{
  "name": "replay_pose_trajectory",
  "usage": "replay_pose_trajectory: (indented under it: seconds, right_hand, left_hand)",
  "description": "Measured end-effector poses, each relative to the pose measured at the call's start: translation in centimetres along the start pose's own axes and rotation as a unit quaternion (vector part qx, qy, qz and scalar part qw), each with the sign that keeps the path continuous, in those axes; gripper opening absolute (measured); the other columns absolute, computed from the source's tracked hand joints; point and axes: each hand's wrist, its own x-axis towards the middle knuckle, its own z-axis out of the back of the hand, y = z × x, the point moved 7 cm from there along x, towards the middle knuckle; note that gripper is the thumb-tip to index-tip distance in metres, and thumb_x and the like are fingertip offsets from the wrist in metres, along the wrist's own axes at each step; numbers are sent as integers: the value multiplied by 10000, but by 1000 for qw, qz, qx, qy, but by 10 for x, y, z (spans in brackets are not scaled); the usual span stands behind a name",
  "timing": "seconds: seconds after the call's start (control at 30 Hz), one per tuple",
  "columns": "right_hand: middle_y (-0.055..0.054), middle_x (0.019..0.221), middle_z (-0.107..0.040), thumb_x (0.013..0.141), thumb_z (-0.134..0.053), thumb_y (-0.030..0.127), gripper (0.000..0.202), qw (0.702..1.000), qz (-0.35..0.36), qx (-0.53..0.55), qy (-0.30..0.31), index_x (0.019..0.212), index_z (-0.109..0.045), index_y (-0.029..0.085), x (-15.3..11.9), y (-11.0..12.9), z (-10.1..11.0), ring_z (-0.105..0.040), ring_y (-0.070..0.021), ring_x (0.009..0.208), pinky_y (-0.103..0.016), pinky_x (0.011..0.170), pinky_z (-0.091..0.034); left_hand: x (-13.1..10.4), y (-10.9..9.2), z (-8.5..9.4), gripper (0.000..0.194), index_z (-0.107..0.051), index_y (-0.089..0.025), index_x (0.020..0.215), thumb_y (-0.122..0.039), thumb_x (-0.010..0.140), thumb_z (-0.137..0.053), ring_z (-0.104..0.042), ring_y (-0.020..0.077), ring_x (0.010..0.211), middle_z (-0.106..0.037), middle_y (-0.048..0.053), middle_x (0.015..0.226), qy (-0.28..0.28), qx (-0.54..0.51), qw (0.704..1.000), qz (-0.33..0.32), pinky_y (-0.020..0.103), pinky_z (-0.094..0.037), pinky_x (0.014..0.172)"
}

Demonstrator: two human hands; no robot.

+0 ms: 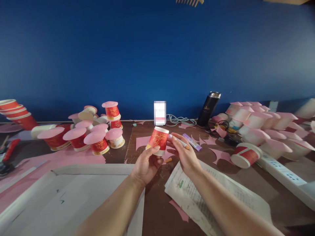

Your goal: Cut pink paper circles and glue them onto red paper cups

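Observation:
My left hand [147, 165] is closed around the lower part of a red paper cup [159, 140] with gold print, holding it tilted above the table. Just right of the cup, my right hand [183, 154] grips a slim white pen-like stick [181, 143] with an orange end. The stick's tip points toward the cup's side; whether it touches is too small to tell. Below the hands, a small orange cap-like piece [168, 160] lies on the table. Pink paper scraps [142, 144] lie behind and around the cup.
Left stand red cups with pink paper discs [95, 141], beside stacked cups [19, 114] and a white tray [93, 168]. Right are pink-topped white cups [261, 121], a lying cup [246, 154], a power strip [285, 172], a black flask [209, 108] and printed sheets [221, 193].

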Motion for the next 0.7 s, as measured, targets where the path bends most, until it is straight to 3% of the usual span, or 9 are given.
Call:
replay_pose_trajectory:
  seconds: [0.2, 0.33, 0.53, 0.7]
  right_hand:
    - [-64, 1133, -646, 784, -670, 403, 433, 996, 10, 18, 83, 1163, -548, 232, -14, 1, -22, -625, -206, 1006, -297, 741, -535]
    - [-41, 1060, -664, 774, -687, 368, 392, 993, -22, 63, 101, 1123, -573, 232, -16, -5, -28, -639, -185, 902, -271, 698, -523]
    - [-44, 964, -683, 805, -646, 382, 308, 981, -66, 145, 110, 1058, -627, 207, -11, -10, -31, -629, -156, 749, -233, 582, -482]
    - [-26, 896, -676, 808, -644, 372, 264, 979, -59, 154, 120, 1014, -630, 208, -11, -9, -33, -601, -131, 681, -235, 583, -477]
  left_hand:
    - [-1, -1, -2, 160, -622, -127, 786, -166, 669, -724, -527, 74, 592, -614, 7, 712, 13, 7, 1000, -9, 180, -376, 487]
    - [-2, 1, -8, 178, -651, -132, 853, -190, 698, -714, -576, 102, 686, -649, 31, 803, 53, 50, 997, -14, 192, -399, 544]
    - [-8, 4, -20, 292, -650, -187, 1025, -219, 739, -697, -609, 174, 906, -663, 53, 1005, 112, 158, 978, -75, 294, -442, 806]
    - [-6, 2, -15, 223, -653, -161, 939, -318, 781, -665, -576, 131, 749, -637, 23, 809, 80, 251, 958, -113, 253, -435, 707]
